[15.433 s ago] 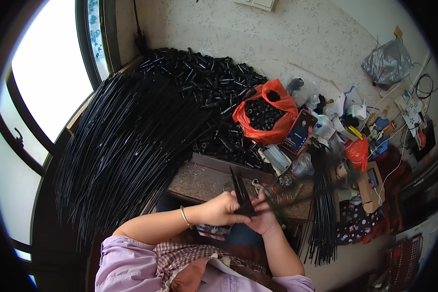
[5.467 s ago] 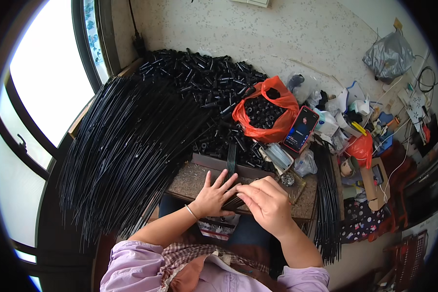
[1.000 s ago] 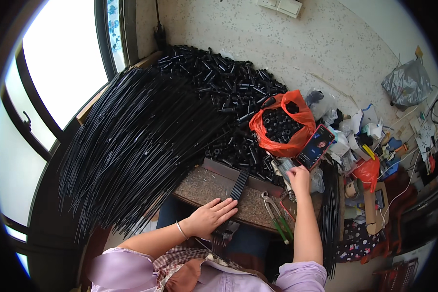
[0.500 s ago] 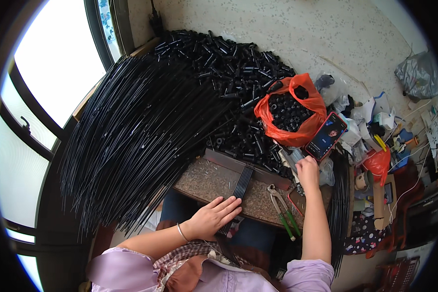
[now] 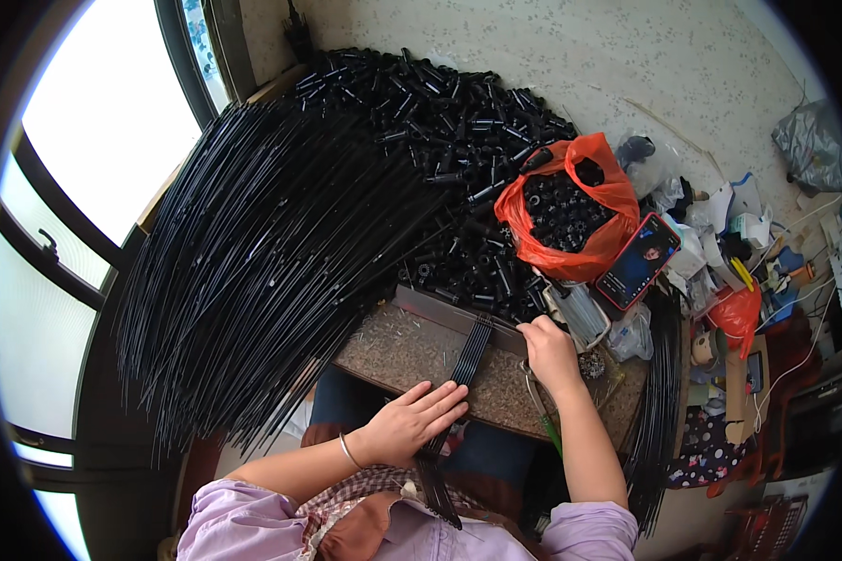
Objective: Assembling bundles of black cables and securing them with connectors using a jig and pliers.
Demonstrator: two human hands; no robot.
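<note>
Left hand [image 5: 412,421] lies flat, fingers spread and relaxed, palm down on the near end of a flat bundle of thin black rods [image 5: 465,360]. It presses rather than grips; nothing is closed inside it. The bundle runs from about 6 o'clock near the person's lap up toward 12 o'clock, crossing the small speckled desk [image 5: 393,341] that sits over the knees.

Right hand [image 5: 547,351] is out at 2 o'clock from the left, knuckles curled over the far edge of the desk, right beside the top end of the rod bundle. Its fingertips are tucked under, so whether it holds anything I cannot tell. A green-handled tool [image 5: 543,416] lies on the desk just under that wrist.

Beyond the desk, at 12 o'clock, sits a heap of short black tubes [image 5: 458,112]. Sweeping off to 10 o'clock is a great fan of long black rods [image 5: 262,252], spreading toward the window [image 5: 94,122]. At 1 o'clock an orange plastic bag [image 5: 571,210] stands open, full of small black parts. Just beside it, at 2 o'clock, a phone [image 5: 638,262] in a red case leans with its screen lit. Further right is a clutter of bags and papers.
</note>
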